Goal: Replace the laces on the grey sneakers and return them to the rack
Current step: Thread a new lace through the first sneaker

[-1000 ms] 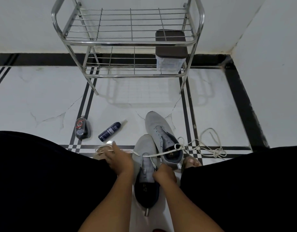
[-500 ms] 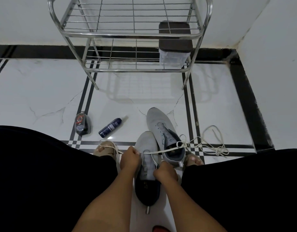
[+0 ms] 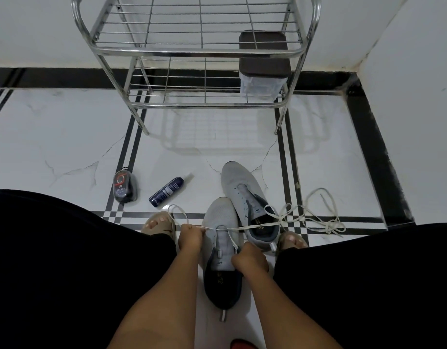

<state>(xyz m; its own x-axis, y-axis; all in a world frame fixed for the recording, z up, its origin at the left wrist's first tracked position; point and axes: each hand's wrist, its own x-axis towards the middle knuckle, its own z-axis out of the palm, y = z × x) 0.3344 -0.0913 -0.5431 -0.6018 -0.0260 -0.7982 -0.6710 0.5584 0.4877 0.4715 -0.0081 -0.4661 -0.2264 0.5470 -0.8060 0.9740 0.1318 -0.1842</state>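
Observation:
Two grey sneakers lie on the floor between my knees. The near sneaker (image 3: 221, 217) points away from me, and the far sneaker (image 3: 238, 182) lies just beyond it to the right. A white lace (image 3: 255, 225) runs taut across the near sneaker's eyelets and trails right into a loose tangle (image 3: 320, 222). My left hand (image 3: 191, 238) pinches the lace's left end at the shoe's left side. My right hand (image 3: 250, 260) grips the near sneaker's right side by the tongue, holding another strand of lace. The metal rack (image 3: 199, 51) stands ahead against the wall.
A dark-lidded clear box (image 3: 264, 66) sits on the rack's lower shelf at right. A shoe-polish sponge (image 3: 124, 188) and a dark blue spray bottle (image 3: 167, 191) lie on the floor at left. My sandalled feet (image 3: 158, 222) flank the shoes. Walls meet at the right.
My left hand drew in from the left to the near sneaker's edge, still holding the lace. My head tilted down, so the rack sits higher in view. My right hand stayed on the shoe.

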